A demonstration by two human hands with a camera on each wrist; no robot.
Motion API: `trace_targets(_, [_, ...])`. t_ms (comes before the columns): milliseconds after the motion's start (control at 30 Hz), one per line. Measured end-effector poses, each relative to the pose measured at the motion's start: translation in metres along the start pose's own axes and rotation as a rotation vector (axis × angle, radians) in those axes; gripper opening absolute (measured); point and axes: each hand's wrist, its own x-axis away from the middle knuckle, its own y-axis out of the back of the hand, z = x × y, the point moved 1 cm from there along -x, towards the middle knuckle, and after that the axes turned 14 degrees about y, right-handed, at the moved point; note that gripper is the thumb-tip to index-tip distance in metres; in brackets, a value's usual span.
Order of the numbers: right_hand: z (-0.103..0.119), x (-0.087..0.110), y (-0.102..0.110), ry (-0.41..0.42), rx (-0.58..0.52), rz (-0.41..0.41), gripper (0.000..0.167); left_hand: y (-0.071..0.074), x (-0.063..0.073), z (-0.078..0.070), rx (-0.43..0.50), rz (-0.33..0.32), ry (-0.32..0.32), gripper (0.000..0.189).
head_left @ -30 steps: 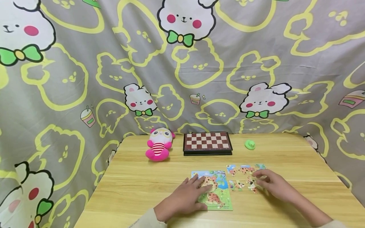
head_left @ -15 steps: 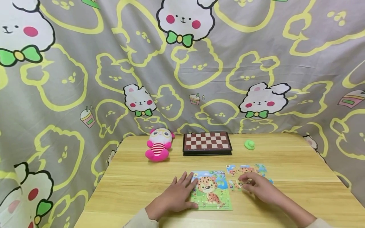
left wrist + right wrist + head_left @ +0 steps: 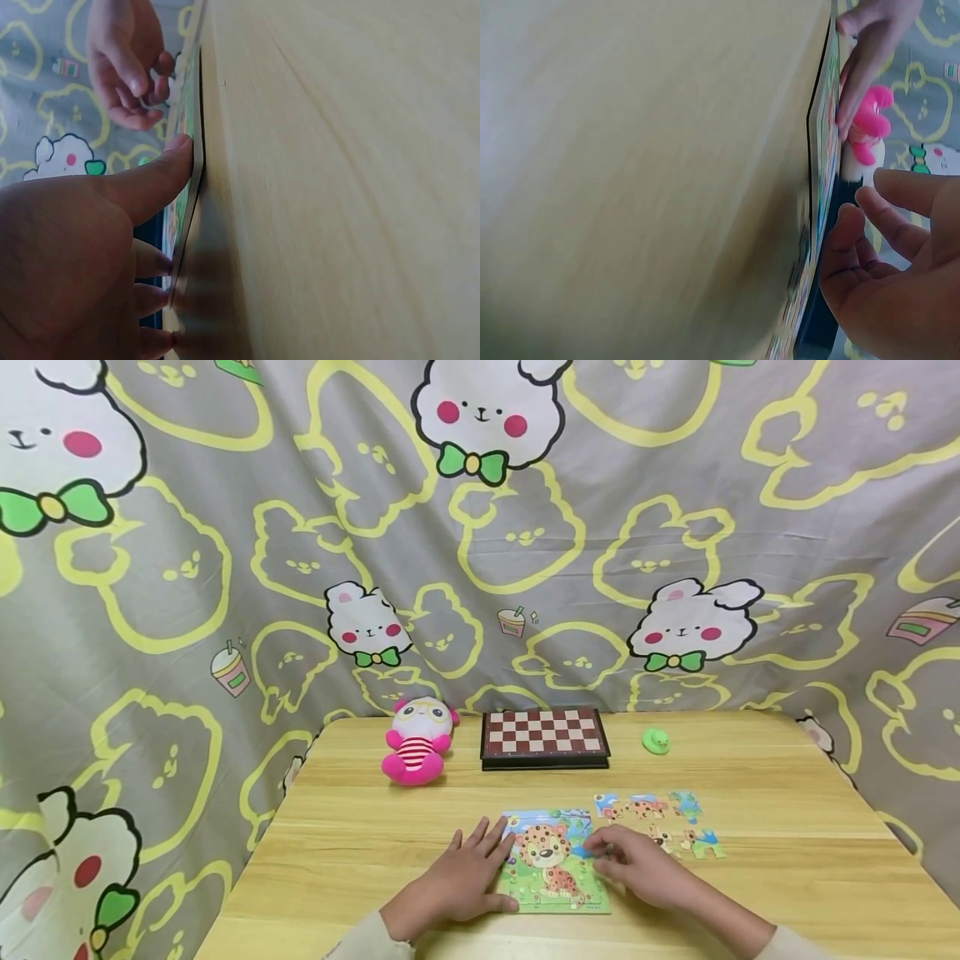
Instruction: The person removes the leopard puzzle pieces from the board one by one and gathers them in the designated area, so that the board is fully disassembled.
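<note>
A jigsaw puzzle board [image 3: 553, 885] with a spotted leopard cub lies on the wooden table. My left hand [image 3: 467, 875] rests along its left side, fingers spread; in the left wrist view the thumb [image 3: 161, 184] touches the board's near edge. Over the board's right edge hovers my right hand [image 3: 637, 864], fingers loosely bent. In the right wrist view nothing shows between its fingers [image 3: 847, 232]. Loose puzzle pieces [image 3: 648, 807] lie in two rows right of the board, among them a green and blue piece [image 3: 705, 843]. My right hand hides part of the lower row.
Behind the puzzle stands a folded checkered chessboard case [image 3: 546, 732]. A pink plush panda [image 3: 415, 747] sits to its left, a small green toy duck [image 3: 657, 741] to its right. A patterned curtain [image 3: 480, 568] hangs along the table's back edge.
My right hand has moved left from the loose pieces to the board's right edge, uncovering pieces at the right. My left hand has slid left off the picture to the board's side.
</note>
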Motion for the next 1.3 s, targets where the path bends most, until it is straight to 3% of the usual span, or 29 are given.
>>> trace_targets(367, [0.016,-0.021,-0.031,0.016,-0.102,0.072,0.02,0.0,0.0,-0.001,-0.007,0.028,0.011,0.099])
trace_targets(767, [0.025,-0.039,-0.06,0.035,-0.096,0.09,0.017,0.001,0.0,-0.002,-0.054,0.012,0.023,0.099])
trace_targets(1133, [0.02,-0.046,-0.069,0.042,-0.066,0.084,0.034,-0.003,-0.002,-0.001,-0.05,0.014,0.017,0.098])
trace_targets(1300, [0.023,-0.049,-0.071,0.053,0.007,0.085,0.043,-0.005,-0.003,0.0,-0.059,0.013,0.019,0.098])
